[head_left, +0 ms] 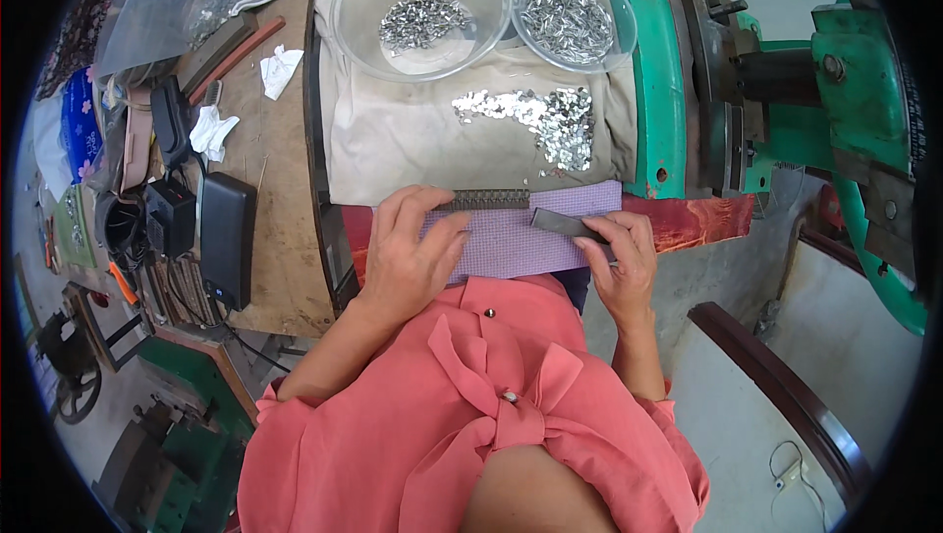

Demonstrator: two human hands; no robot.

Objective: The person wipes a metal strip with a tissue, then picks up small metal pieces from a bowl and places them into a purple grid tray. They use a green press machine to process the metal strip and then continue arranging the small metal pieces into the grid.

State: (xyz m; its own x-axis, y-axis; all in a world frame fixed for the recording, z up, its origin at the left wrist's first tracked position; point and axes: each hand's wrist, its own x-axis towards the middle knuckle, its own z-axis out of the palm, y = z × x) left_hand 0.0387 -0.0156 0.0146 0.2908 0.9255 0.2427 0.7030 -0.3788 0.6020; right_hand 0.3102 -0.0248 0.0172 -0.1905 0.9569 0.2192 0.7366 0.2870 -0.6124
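A dark notched metal strip (491, 199) lies across a purple checked cloth (506, 248) in front of me. My left hand (413, 248) grips its left end, with the fingertips at the far edge and the thumb on the near side. Small pieces seem to sit along the notches, too fine to make out. My right hand (624, 258) pinches the right end of a flat dark grey bar (558, 223), slightly tilted and just right of the strip. Beyond both hands, many small shiny metal pieces (565, 125) are spread on a beige cloth (393, 145).
Two clear round tubs, a large one (346, 42) and a smaller one (626, 30), hold small metal parts at the back. A green machine (656, 91) borders the right. On the left wooden table (280, 140) lie a black power bank (228, 238), cables, tissues and bags.
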